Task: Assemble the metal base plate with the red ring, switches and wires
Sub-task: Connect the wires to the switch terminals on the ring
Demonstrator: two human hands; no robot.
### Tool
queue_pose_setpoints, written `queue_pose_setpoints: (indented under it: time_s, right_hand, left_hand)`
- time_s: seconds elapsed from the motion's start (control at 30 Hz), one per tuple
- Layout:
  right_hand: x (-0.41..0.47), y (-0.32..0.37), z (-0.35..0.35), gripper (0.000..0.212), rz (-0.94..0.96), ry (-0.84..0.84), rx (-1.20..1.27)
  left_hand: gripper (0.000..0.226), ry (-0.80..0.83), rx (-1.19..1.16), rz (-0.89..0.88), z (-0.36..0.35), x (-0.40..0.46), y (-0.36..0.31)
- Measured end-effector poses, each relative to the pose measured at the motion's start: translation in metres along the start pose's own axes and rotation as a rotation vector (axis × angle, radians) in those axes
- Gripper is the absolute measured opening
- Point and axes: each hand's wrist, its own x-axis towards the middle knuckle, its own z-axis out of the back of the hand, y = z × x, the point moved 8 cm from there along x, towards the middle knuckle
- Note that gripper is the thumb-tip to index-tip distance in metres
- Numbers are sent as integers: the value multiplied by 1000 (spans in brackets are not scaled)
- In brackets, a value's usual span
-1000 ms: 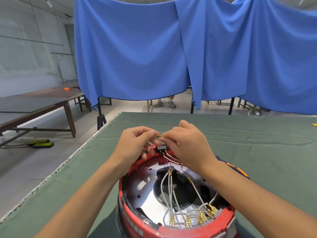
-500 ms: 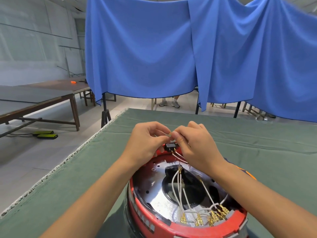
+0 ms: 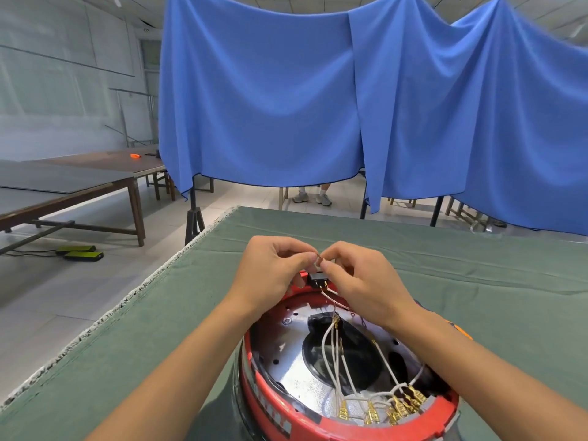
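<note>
Metal base plate (image 3: 296, 374), shiny and round with a dark central opening, sits inside the red ring (image 3: 318, 424) on the green tabletop (image 3: 133, 329), at the near edge of the view. Above its far rim, the fingers (image 3: 307, 257) of the left hand (image 3: 270, 272) and those of the right hand (image 3: 359, 281) are curled and meet tip to tip, pinching a tiny brass-coloured terminal (image 3: 319, 256) between them; which hand has the firmer hold cannot be told. Just below the fingertips a small black switch (image 3: 317, 278) sits at the ring's far edge, with thin leads running from it under the right hand. White wires (image 3: 331, 348) run across the plate's opening toward the near rim, where a row of gold connectors (image 3: 381, 409) lies against the ring. Both forearms reach in from the bottom of the view, one on either side of the ring. Beyond the tabletop hangs a blue curtain (image 3: 270, 106), with brown wooden tables (image 3: 79, 179) off to the left on a pale tiled floor (image 3: 63, 297).
</note>
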Motion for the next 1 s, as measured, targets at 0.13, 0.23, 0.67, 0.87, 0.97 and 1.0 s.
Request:
queue_pose_setpoints:
  time_s: [0.13,0.23,0.67,0.87,0.97,1.0]
  right_hand:
    - [6,2,1,20,-83,81,60]
    - [12,7,3,22,-120,130,-24]
    - [-9,1,-13,19,-294,158,-561]
    - [-9,9,-17,19,-233,103,-675]
    - [-8,9,-17,20,-234,77,-664]
    - [-8,9,-17,21,-233,73,-658]
  left_hand:
    - [10,35,-104,124,-1,0,10]
    - [10,24,-151,149,-1,0,12]
    - [39,116,725,14,-13,-1,11]
    - [34,179,802,39,-17,-4,9]
    - [36,157,741,57,-13,-3,10]
    - [36,153,740,55,-13,-4,9]
